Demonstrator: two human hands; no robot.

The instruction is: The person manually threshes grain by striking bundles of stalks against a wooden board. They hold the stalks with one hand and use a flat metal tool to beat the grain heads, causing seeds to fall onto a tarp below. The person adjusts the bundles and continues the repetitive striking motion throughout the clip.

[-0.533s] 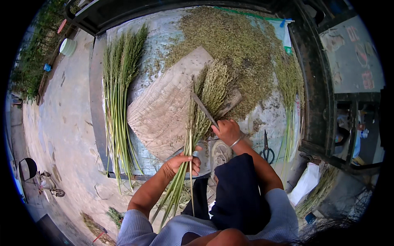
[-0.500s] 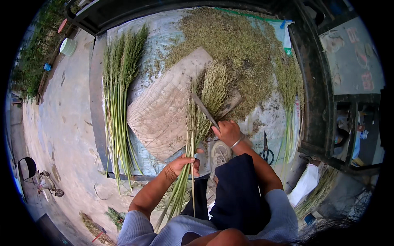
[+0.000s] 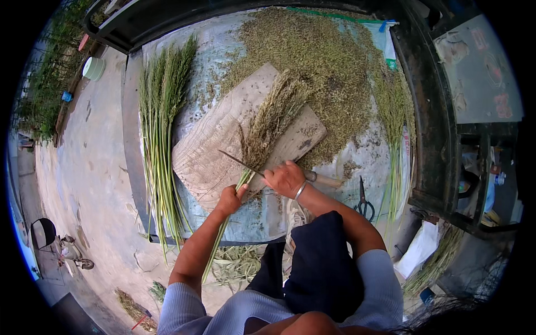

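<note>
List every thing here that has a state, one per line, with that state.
left hand: closed around the bundle's stems
right hand: gripping the knife
knife: blade laid across the bundle
grass bundle: seed heads resting on the wooden board
scissors: lying closed, untouched
green stalks: laid flat beside the board

Scissors [image 3: 364, 202] on tarp, green stalks [image 3: 159, 139] laid left, seed heap [image 3: 324, 61].

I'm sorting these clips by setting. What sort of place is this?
Probably an outdoor farm work spot beside a paved yard: cut grain stalks lie on a tarp, a heap of loose seed covers it, and a wooden board serves as the work surface.
</note>
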